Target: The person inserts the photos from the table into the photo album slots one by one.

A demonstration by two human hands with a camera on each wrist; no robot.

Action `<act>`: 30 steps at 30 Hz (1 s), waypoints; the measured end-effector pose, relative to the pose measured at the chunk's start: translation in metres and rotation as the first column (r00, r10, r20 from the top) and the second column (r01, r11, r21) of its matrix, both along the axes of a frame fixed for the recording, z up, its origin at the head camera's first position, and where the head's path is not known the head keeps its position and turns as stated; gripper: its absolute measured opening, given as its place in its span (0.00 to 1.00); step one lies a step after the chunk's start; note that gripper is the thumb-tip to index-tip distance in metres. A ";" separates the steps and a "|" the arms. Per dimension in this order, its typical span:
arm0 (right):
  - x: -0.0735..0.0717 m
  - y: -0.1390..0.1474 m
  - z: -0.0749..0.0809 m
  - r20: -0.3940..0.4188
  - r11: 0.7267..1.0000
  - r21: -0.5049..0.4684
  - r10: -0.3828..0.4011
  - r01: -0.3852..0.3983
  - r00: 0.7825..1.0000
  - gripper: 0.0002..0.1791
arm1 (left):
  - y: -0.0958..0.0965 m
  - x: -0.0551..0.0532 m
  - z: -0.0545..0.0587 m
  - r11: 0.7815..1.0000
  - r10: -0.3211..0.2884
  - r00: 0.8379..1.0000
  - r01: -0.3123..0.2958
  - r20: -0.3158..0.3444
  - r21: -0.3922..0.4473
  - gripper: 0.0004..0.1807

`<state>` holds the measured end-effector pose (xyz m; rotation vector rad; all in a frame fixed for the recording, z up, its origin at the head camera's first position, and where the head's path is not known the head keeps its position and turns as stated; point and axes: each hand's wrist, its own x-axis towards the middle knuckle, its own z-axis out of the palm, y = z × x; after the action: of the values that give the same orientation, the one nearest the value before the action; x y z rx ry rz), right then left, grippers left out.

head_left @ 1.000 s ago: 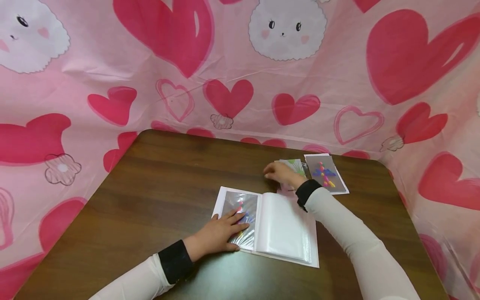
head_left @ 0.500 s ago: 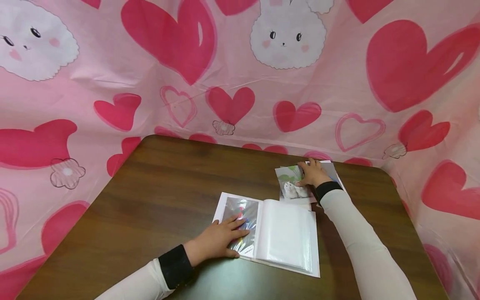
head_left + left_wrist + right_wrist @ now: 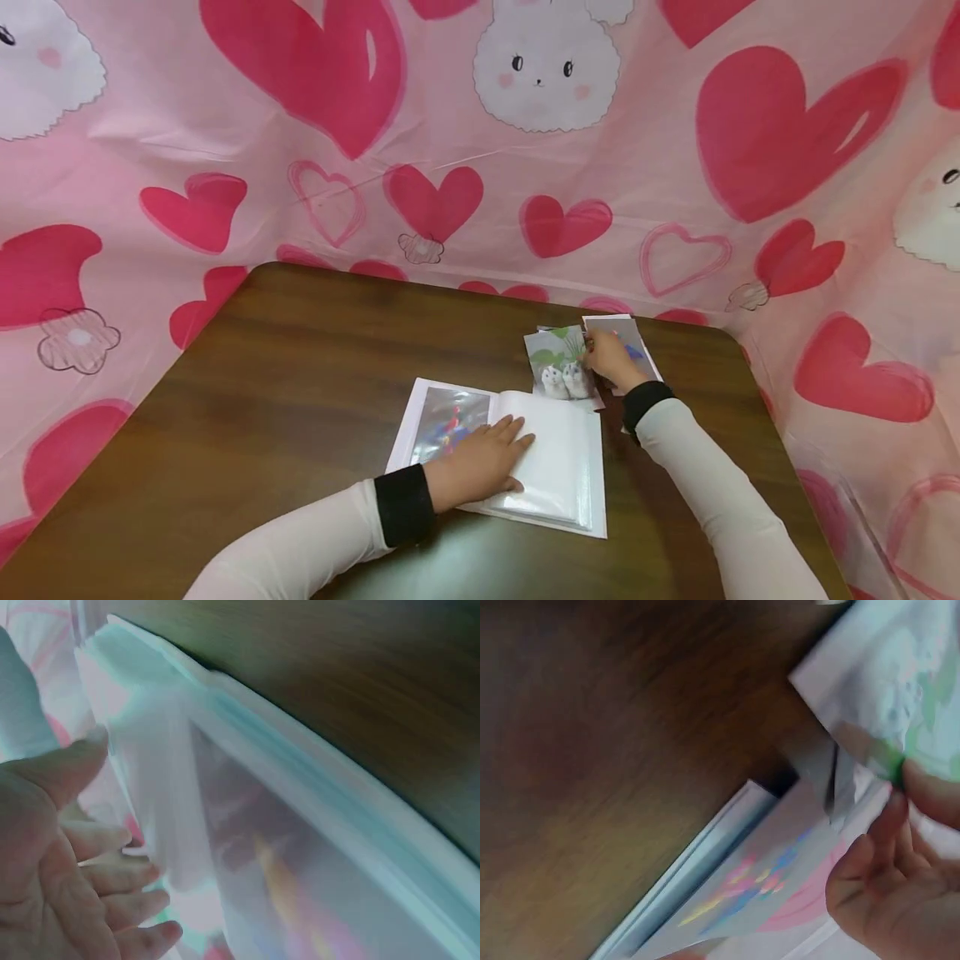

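An open photo album [image 3: 547, 458] lies on the table, a picture of colourful shapes [image 3: 453, 412] in its left sleeve and a white page on the right. My left hand [image 3: 480, 467] is spread over the album's middle, fingers reaching across the right page; in the left wrist view those fingers [image 3: 120, 881] are loosely extended. Behind the album, my right hand [image 3: 611, 358] pinches the right edge of a photo of two white furry animals with green leaves [image 3: 558, 371]. Thumb and fingertips meet at that edge in the right wrist view, where the animal photo [image 3: 877, 682] appears tilted.
Just right of the animal photo lies another photo with colourful shapes [image 3: 636, 346], partly hidden by my right hand. Other sheets show under the animal photo. A pink heart-patterned cloth [image 3: 435, 83] hangs behind the brown table [image 3: 300, 400].
My left hand has slid right from the left sleeve to the album's middle. My right hand has moved from the animal photo's left part to its right edge and now pinches it.
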<state>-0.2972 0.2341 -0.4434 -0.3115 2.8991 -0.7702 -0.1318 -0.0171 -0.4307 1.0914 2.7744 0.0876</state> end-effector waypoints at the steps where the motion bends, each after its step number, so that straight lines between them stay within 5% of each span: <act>1: 0.001 0.002 0.002 0.033 1.000 -0.012 0.019 -0.019 0.999 0.07 | 0.005 0.000 -0.003 1.000 -0.007 1.000 0.007 0.004 -0.002 0.37; 5: 0.004 0.010 0.013 0.082 0.997 -0.059 0.049 -0.044 0.995 0.15 | 0.017 0.004 -0.014 1.000 -0.006 1.000 0.006 -0.003 -0.003 0.38; 8: 0.007 0.013 0.024 0.109 0.972 -0.224 -0.042 0.066 0.993 0.12 | 0.020 0.007 -0.020 1.000 0.002 1.000 -0.002 -0.014 0.026 0.37; 10: 0.010 0.011 0.028 0.174 0.906 -0.400 -0.073 0.139 0.982 0.10 | 0.020 0.009 -0.024 0.999 0.004 1.000 -0.003 -0.031 0.046 0.36; 12: 0.015 0.006 0.028 0.268 0.812 -0.551 -0.049 0.195 0.962 0.14 | 0.019 0.009 -0.026 0.998 -0.002 0.999 0.005 -0.054 0.058 0.35; 15: 0.025 -0.002 0.022 0.376 0.736 -0.631 0.013 0.245 0.927 0.20 | 0.019 0.007 -0.028 0.998 -0.015 0.996 0.020 -0.092 0.058 0.33; 21: 0.037 -0.005 0.010 0.412 0.696 -0.652 -0.008 0.301 0.911 0.19 | 0.022 0.001 -0.028 0.997 -0.023 0.993 0.031 -0.119 0.072 0.31; 30: 0.035 0.009 0.009 0.455 0.641 -0.668 -0.051 0.378 0.889 0.13 | 0.025 -0.003 -0.025 0.992 -0.039 0.996 0.049 -0.086 0.113 0.30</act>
<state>-0.2620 0.2432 -0.4339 0.1453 2.1062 -1.8202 -0.1351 0.0077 -0.4555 1.2102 2.8486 0.2036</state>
